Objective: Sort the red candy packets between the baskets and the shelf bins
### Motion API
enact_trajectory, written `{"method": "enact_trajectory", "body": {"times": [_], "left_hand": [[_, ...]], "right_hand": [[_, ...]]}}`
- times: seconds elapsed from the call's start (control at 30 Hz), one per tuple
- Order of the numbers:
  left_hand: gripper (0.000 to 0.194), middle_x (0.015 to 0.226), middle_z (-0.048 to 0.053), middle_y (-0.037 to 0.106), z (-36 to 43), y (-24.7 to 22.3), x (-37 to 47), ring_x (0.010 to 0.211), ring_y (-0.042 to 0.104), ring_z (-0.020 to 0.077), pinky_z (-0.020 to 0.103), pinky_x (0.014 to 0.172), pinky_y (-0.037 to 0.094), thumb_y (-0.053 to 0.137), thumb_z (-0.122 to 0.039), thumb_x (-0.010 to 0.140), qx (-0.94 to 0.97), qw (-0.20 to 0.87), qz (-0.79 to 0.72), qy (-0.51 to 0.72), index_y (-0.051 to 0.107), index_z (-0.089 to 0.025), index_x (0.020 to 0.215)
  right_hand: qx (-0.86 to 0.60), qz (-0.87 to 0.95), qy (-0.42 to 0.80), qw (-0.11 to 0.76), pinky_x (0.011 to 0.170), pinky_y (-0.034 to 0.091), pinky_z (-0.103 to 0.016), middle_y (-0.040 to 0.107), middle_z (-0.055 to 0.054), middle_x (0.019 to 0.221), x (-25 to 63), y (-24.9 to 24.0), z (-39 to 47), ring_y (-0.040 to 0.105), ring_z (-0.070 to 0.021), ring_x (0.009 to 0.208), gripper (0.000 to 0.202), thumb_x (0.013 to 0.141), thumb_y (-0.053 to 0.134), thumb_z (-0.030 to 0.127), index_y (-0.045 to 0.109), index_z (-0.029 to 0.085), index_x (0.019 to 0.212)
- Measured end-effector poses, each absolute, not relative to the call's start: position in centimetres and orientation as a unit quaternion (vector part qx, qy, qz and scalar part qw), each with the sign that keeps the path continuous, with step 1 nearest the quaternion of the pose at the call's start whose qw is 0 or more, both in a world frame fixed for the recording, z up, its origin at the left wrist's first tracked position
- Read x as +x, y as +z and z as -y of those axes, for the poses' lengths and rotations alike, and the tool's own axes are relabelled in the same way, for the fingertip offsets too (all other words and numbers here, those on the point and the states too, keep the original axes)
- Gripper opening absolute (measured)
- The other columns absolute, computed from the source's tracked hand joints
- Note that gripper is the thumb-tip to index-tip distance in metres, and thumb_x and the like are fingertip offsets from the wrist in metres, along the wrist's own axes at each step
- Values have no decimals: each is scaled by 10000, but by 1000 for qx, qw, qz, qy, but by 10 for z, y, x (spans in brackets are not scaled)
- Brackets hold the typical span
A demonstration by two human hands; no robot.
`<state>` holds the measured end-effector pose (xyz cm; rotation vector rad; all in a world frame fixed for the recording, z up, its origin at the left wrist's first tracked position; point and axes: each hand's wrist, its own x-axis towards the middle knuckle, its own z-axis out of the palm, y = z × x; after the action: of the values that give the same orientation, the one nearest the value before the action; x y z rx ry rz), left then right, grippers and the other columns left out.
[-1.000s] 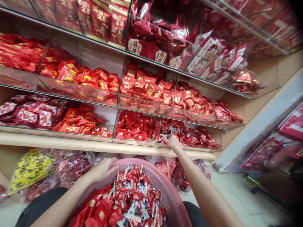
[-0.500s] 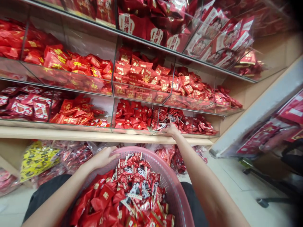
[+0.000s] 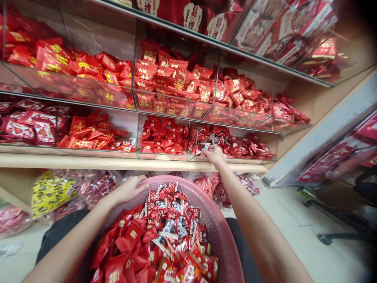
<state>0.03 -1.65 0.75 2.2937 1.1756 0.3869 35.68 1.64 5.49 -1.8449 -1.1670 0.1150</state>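
Note:
A pink plastic basket [image 3: 219, 220] stands between my knees, heaped with red wrapped candy packets [image 3: 132, 236], some carrying black-and-white figures. My left hand [image 3: 129, 190] is closed over its far left rim. Reaching past the basket, my right hand [image 3: 216, 154] is at the front of a lowest-row clear compartment. Its thumb and fingers pinch a small candy packet [image 3: 205, 146] with a whitish edge. Similar dark red packets [image 3: 210, 134] lie behind the fingers. In the compartment to the left are plain red packets [image 3: 165, 135].
Clear-fronted shelf rows of red packets [image 3: 179, 78] rise above. Under the wooden ledge [image 3: 88, 161] lie plastic bags, one of yellow packets [image 3: 51, 192] and several of red ones. A chair leg with a caster [image 3: 325, 238] stands on the tiled floor at right.
My right hand has risen slightly at the compartment front, and a packet now shows at its fingertips. The view has shifted a little. My left hand stays on the basket rim.

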Motion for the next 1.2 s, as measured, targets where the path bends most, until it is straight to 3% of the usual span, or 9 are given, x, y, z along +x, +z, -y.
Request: {"method": "enact_trajectory", "body": {"times": [0.23, 0.33, 0.43, 0.5, 0.6, 0.8, 1.2], "left_hand": [[420, 1036, 67, 643, 16, 8, -3, 936, 581, 212, 272, 820, 417, 386, -474, 785, 849, 266, -434, 143, 574, -181, 1020], [422, 1029, 66, 644, 15, 7, -4, 920, 581, 209, 277, 818, 414, 390, -476, 782, 849, 265, -436, 141, 572, -190, 1032], [426, 1018, 65, 648, 14, 5, -3, 901, 587, 211, 276, 808, 416, 389, -483, 780, 850, 266, -434, 136, 574, -189, 1028], [429, 1023, 64, 647, 13, 3, -1, 898, 590, 212, 271, 806, 415, 388, -485, 780, 852, 263, -433, 136, 573, -189, 1029], [427, 1017, 63, 651, 13, 1, 0, 886, 596, 209, 263, 794, 416, 382, -478, 784, 855, 256, -430, 137, 576, -185, 1026], [416, 1008, 76, 654, 14, 1, -2, 884, 601, 214, 272, 778, 422, 387, -458, 784, 857, 245, -429, 147, 584, -184, 1027], [399, 992, 96, 654, 6, -6, -7, 897, 605, 213, 256, 750, 418, 383, -449, 792, 863, 217, -437, 131, 569, -171, 1010]], "right_hand": [[-608, 460, 37, 646, 741, 443, -293, 592, -92, 948, 360, 73, 18, 564, -150, 808, 407, 674, 600, 365, 466, 133, 980], [-579, 467, 52, 666, 728, 454, -299, 587, -70, 932, 350, 77, 57, 560, -149, 790, 412, 661, 629, 403, 465, 161, 952], [-567, 528, 193, 602, 681, 469, -293, 595, -47, 882, 326, 66, 107, 571, -152, 767, 347, 695, 612, 416, 474, 188, 917], [-577, 548, 259, 548, 582, 463, -261, 570, -13, 792, 309, 49, 136, 559, -138, 677, 406, 688, 631, 396, 440, 201, 989], [-601, 590, 299, 449, 523, 428, -236, 520, 30, 716, 292, 20, 165, 513, -108, 582, 406, 724, 602, 352, 412, 217, 1057], [-646, 593, 294, 381, 496, 405, -248, 482, 35, 618, 276, -7, 175, 483, -118, 548, 179, 725, 575, 321, 465, 207, 809], [-679, 615, 206, 344, 481, 355, -244, 493, 38, 551, 259, -27, 163, 476, -137, 519, 171, 738, 548, 335, 496, 197, 824]]}}
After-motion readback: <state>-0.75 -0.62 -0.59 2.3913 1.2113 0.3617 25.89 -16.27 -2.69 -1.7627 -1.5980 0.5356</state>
